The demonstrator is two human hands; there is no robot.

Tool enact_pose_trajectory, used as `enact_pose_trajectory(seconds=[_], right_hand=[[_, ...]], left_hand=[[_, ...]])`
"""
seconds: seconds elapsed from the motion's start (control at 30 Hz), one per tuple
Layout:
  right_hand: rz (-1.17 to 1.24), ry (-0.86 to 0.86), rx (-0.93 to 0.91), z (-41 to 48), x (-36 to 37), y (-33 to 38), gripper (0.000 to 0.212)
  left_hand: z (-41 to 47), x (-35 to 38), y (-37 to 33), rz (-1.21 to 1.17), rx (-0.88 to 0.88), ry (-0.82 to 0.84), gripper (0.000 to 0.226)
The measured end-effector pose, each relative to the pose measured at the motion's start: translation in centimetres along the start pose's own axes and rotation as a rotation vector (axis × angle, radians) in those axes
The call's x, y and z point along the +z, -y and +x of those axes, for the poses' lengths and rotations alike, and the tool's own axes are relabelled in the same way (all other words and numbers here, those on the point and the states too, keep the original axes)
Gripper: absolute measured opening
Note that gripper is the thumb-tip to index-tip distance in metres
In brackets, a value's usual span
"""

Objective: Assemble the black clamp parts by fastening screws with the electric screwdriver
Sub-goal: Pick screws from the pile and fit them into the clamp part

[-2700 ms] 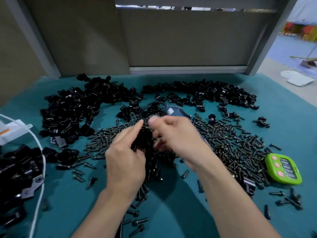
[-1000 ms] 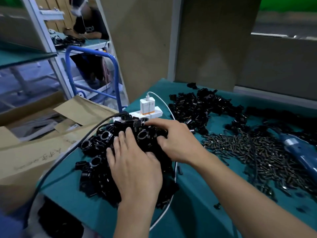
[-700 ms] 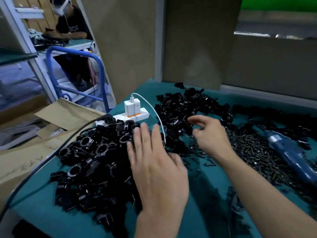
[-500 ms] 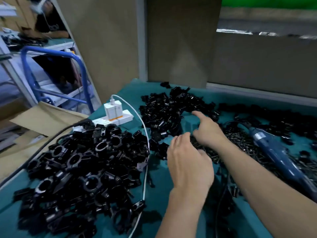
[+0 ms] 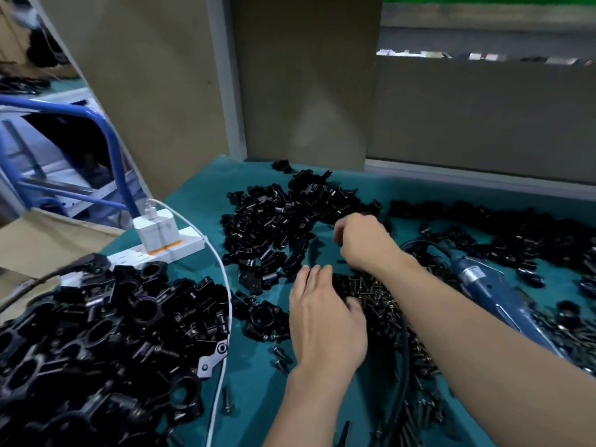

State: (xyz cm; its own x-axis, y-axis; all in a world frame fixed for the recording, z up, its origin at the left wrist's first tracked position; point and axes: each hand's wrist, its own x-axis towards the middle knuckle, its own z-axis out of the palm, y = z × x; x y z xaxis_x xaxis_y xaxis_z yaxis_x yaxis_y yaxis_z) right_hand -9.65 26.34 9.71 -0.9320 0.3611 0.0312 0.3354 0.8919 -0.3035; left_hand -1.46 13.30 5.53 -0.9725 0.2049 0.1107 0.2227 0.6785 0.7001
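A: Where are the hands?
B: Apart. The left hand (image 5: 325,324) lies palm down, fingers straight and close together, resting on the screws (image 5: 380,298), a bristly heap of short dark pins with round heads. The right hand (image 5: 364,243) is beyond it, fingers curled under at the edge of the loose clamp parts (image 5: 283,221). I cannot tell whether it has pinched one.

A: What do those parts look like?
B: Blocky black pieces with a dull sheen, tumbled on the smooth teal counter (image 5: 403,188). A bigger heap of ring clamps (image 5: 96,343) with round bores fills the near left corner. A flat grey metal plate (image 5: 211,359) with a hole sticks out at its right side.

A: And the screwdriver?
B: The electric screwdriver (image 5: 493,295) lies on its side just right of the right forearm. It is a long blue barrel lying among screws. A black cord (image 5: 403,366) curves toward the near edge.

A: Anything else?
B: A white power strip (image 5: 187,243) at the left edge holds a boxy white charger (image 5: 158,227). A thin white cable (image 5: 225,285) arcs from it past the ring clamps. Off the counter stand a blue tube frame (image 5: 109,133) and brown cardboard (image 5: 48,240).
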Motion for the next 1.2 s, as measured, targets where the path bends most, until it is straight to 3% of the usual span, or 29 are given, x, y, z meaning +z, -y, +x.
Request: enact_pose_trajectory(seconds=[0.1,0.13,0.2,0.27,0.3,0.43,0.63,0.7,0.77,0.9,0.97,1.03,1.2], right_hand=[[-0.046,-0.243,0.0,-0.3,0.2,-1.4,0.048],[-0.082,-0.245,0.04,0.0,0.1,-1.8,0.06],[-0.052,-0.067,0.138,0.7,-0.7,-2.3,0.073],[-0.062,0.086,0.124,1.0,-1.3,-2.2,0.064],[-0.064,0.083,0.089,0.9,-1.4,-2.2,0.057],[0.057,-0.033,-0.017,-0.7,-1.3,-1.9,0.048],[0.567,-0.37,-0.035,-5.5,-2.5,-3.2,0.04],[0.548,-0.32,0.045,-6.9,-2.5,-3.6,0.044],[0.367,-0.192,0.077,-7.8,-2.2,-3.6,0.046],[0.097,0.071,0.003,-7.7,-2.0,-2.9,0.055],[0.006,0.092,-0.034,-7.3,-2.1,-2.6,0.051],[0.043,0.023,-0.011,-7.2,-2.1,-2.7,0.042],[0.467,-0.334,0.114,-9.8,-2.3,-4.2,0.034]], left_hand=[[-0.2,-0.1,-0.3,-0.009,-0.003,-0.005,0.061],[-0.2,-0.1,-0.4,-0.009,-0.003,-0.007,0.061],[-0.1,-0.1,-0.5,-0.001,-0.001,-0.014,0.06],[-0.1,-0.1,-0.4,-0.006,-0.005,-0.012,0.06],[-0.1,-0.2,-0.4,-0.012,-0.007,-0.013,0.06],[0.0,-0.2,-0.2,-0.036,-0.009,-0.016,0.061],[-0.3,-0.3,-0.9,-0.138,0.068,-0.134,0.057],[-0.6,-0.1,-1.2,-0.129,0.086,-0.108,0.058],[-0.8,0.0,-1.1,-0.096,0.058,-0.056,0.06],[-0.6,0.0,-0.9,-0.059,0.017,0.025,0.061],[-0.4,-0.1,-0.8,-0.051,0.011,0.023,0.058],[-0.4,-0.2,-0.8,-0.051,0.004,0.007,0.055],[-0.4,-0.2,-0.9,-0.098,-0.015,-0.045,0.059]])
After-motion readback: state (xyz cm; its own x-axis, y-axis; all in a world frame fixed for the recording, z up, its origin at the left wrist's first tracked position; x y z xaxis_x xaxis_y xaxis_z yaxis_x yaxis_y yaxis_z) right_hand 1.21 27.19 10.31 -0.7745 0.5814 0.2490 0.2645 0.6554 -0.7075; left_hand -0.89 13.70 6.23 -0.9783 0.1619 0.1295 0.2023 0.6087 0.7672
